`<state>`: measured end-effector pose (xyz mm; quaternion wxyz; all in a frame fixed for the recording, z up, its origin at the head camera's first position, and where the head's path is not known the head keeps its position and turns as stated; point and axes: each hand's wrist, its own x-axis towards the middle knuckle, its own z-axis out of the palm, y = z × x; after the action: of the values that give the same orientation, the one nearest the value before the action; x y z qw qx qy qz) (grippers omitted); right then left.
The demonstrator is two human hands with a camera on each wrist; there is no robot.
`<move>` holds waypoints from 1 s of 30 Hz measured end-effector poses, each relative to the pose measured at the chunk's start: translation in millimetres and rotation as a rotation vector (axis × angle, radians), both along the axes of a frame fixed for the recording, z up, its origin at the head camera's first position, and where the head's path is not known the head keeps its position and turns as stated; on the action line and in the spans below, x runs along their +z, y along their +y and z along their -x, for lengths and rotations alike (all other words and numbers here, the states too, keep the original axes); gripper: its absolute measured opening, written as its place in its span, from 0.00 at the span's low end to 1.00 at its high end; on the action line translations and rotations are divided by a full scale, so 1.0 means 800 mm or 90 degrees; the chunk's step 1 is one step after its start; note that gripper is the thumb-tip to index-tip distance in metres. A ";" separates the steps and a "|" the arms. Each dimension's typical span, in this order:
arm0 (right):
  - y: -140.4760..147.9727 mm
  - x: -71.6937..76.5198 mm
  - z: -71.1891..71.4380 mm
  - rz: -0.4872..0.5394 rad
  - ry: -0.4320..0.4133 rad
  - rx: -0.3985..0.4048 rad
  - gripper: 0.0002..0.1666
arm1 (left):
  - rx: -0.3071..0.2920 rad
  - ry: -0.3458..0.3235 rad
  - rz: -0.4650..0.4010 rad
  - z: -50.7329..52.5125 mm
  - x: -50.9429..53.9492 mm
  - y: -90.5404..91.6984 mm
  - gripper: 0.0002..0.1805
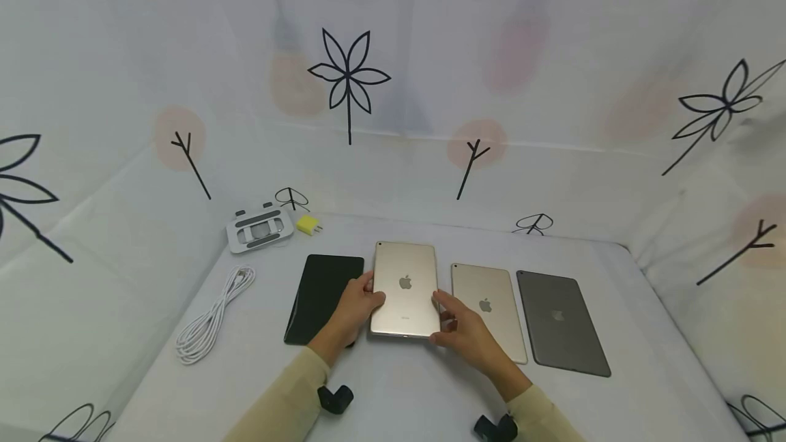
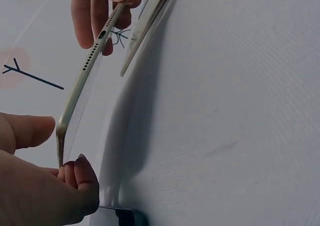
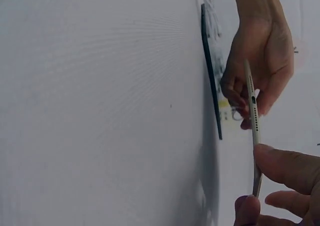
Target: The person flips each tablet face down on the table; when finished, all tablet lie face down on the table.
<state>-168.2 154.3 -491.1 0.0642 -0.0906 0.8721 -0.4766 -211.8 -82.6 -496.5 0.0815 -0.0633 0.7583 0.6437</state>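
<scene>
A gold tablet (image 1: 405, 297) with an apple logo on its back is held just above the table between both hands. My left hand (image 1: 355, 307) grips its left edge, thumb on the back and fingers beneath. On the opposite edge my right hand (image 1: 464, 331) pinches it near the lower corner. The left wrist view shows the bottom edge of the tablet (image 2: 80, 94), with its charging port and speaker holes, raised off the cloth. A dark tablet (image 1: 321, 302) lies partly behind my left hand. Beside my right hand rests a second gold tablet (image 1: 489, 305), back up.
A dark grey tablet (image 1: 563, 322) lies at the right. At the left is a bundled white cable (image 1: 209, 322). A grey-white folding stand (image 1: 260, 229) and a yellow plug adapter (image 1: 308, 225) sit at the back left. Patterned white cloth (image 1: 393, 176) rises behind the table.
</scene>
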 end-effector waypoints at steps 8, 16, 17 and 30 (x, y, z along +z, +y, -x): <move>0.005 -0.006 0.001 -0.002 -0.021 -0.003 0.49 | -0.023 -0.007 0.090 -0.010 0.004 0.004 0.42; 0.011 -0.010 0.003 -0.018 -0.036 0.017 0.48 | -0.046 -0.025 0.094 -0.016 0.007 0.005 0.40; 0.011 -0.010 0.003 -0.023 -0.036 0.019 0.48 | -0.048 -0.027 0.092 -0.017 0.008 0.005 0.41; -0.001 -0.010 0.000 -0.132 0.007 0.040 0.40 | -0.072 -0.015 0.130 -0.025 0.015 0.001 0.42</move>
<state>-168.1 153.5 -499.5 0.0837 -0.1132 0.9138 -0.3810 -192.2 -81.6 -484.1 0.1199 -0.0358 0.8215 0.5564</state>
